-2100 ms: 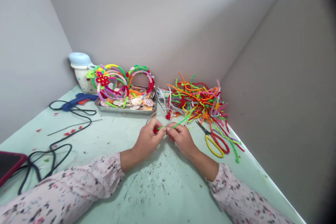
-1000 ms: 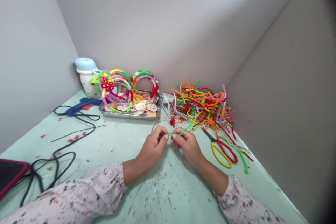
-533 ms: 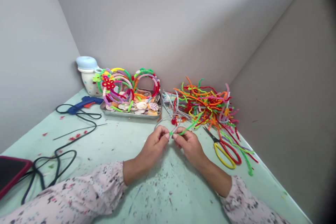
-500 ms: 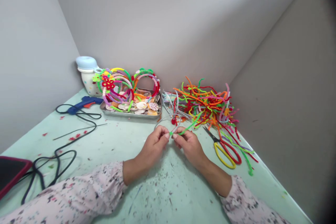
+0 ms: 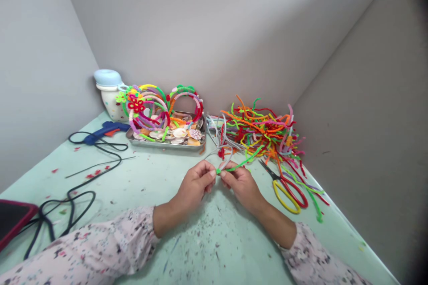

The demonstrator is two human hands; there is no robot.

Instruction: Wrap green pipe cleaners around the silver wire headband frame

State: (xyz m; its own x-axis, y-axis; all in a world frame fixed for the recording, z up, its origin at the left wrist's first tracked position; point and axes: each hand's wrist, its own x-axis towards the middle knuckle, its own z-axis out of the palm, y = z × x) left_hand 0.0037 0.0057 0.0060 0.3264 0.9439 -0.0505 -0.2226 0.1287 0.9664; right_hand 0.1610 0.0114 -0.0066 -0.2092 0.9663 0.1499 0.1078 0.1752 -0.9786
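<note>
Close together over the middle of the table, my two hands pinch at one spot. My left hand is closed on a thin grey hoop, which looks like a plain headband. A green pipe cleaner is wrapped around it in a small tuft between my fingertips. My right hand pinches that pipe cleaner close to the wrap, and its free end sticks out to the upper right. Fingers hide part of the hoop.
Scissors lie right of my right hand, before a heap of pipe cleaners. Behind stands a metal tray with shells and decorated headbands. Left are a blue glue gun, black cord, lidded cup and red-edged device.
The free end of the green pipe cleaner has swung slightly to the right, and the grey hoop has tilted a little. Both hands keep their pinch at nearly the same place.
</note>
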